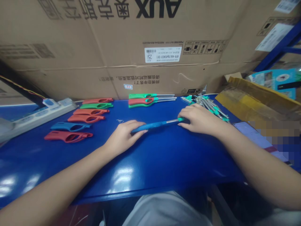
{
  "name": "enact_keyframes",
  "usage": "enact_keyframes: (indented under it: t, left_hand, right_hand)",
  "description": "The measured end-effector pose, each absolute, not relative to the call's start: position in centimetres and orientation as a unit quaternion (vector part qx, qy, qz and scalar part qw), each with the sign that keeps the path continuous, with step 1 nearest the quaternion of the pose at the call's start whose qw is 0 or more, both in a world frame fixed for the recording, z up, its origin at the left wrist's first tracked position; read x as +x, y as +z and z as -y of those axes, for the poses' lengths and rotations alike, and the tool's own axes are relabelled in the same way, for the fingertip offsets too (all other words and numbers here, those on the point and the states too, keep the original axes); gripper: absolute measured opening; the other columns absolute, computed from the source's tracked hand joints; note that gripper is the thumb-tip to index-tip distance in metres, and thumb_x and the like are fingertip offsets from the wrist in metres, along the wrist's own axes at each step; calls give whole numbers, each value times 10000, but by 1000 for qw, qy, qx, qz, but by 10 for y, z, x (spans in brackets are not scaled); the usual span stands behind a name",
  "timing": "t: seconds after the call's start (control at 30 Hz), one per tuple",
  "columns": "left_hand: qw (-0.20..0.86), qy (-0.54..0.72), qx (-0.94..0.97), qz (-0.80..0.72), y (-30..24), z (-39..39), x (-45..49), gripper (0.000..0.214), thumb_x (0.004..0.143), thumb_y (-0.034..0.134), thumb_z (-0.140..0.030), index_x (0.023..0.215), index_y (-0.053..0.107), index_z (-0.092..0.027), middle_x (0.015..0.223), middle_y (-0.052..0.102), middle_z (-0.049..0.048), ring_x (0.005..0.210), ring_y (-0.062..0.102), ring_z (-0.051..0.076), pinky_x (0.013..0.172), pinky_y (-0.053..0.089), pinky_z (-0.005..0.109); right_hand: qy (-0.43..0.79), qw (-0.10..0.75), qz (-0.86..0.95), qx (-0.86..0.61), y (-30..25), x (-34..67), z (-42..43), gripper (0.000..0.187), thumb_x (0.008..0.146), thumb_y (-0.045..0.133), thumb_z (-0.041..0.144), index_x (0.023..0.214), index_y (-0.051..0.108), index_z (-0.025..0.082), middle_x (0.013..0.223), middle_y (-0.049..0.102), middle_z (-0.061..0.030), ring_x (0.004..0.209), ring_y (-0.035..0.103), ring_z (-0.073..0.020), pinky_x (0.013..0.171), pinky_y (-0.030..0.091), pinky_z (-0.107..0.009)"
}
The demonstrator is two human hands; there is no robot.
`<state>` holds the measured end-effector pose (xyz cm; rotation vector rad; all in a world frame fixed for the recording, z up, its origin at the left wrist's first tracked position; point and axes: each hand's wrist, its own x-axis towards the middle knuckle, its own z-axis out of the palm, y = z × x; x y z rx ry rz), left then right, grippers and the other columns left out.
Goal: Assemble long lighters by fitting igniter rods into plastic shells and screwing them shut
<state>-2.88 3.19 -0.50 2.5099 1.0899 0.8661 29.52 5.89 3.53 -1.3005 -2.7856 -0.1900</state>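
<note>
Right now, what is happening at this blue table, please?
A person's left hand holds a blue lighter handle, while the right hand holds the green end of a metal tube in line with it. Six loose handles lie to the left, lighters with tubes at the back, and more metal tubes in a pile at right.

The one camera, worn on the person's head, looks forward and down over the lap, close above the blue tabletop, with the left hand and right hand near mid-view; beyond them it faces an AUX carton with inverted lettering.
</note>
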Motion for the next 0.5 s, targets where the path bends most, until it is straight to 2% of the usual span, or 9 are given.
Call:
enact_keyframes:
  t: [0.1, 0.2, 0.33, 0.5]
  left_hand:
    - [128, 304, 867, -374, -4, -31, -29, 257, 986, 616, -364, 1128, 723, -178, 1036, 751, 56, 909, 705, 180, 862, 538, 281]
    - [131, 303, 872, -362, -5, -29, -27, 250, 986, 617, -351, 1129, 723, -175, 1032, 752, 60, 903, 703, 178, 850, 535, 274]
    - [153, 308, 869, -356, -4, -21, -21, 226, 972, 635, -341, 1081, 737, -172, 963, 757, 50, 818, 697, 160, 787, 532, 254]
    - [258, 320, 819, -400, 3, -15, -18, 239, 909, 694, -381, 848, 756, -159, 753, 741, 19, 636, 646, 137, 617, 497, 224]
  right_hand:
    - [-64, 62, 920, -382, 33, 298, -61, 158, 957, 623, 278, 909, 733, 175, 931, 769, -68, 927, 683, -256, 933, 397, -410]
    - [-55, 117, 944, -305, 25, 293, -61, 202, 1006, 563, 281, 999, 732, 172, 970, 779, -60, 917, 686, -223, 998, 381, -410]
    - [-75, 158, 954, -244, 12, 276, -54, 266, 1048, 485, 288, 1063, 704, 138, 936, 763, -73, 854, 662, -201, 922, 415, -380]
    - [-131, 189, 950, -209, 8, 263, -42, 300, 1059, 445, 274, 1026, 681, 92, 803, 703, -80, 750, 603, -195, 795, 424, -353]
